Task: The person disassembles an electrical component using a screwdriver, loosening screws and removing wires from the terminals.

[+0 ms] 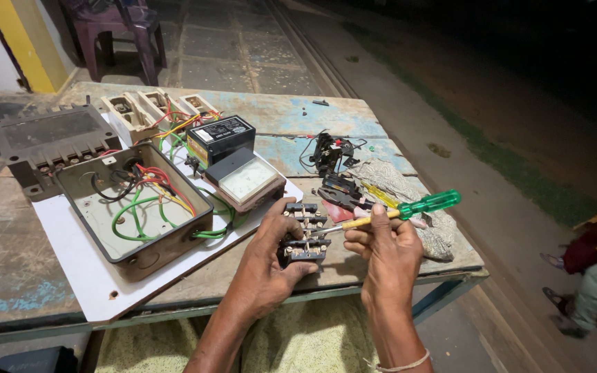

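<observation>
Slippage was judged the chief risk; the black terminal block [303,238], at lower centre of the frame on the table [8,276] edge, was clamped in the left hand [267,266], while the right hand [385,252] was closed around the green-handled screwdriver [409,208]; a tip skidding off a screw could gouge the left fingers [291,266] or tip the block off the edge.
</observation>
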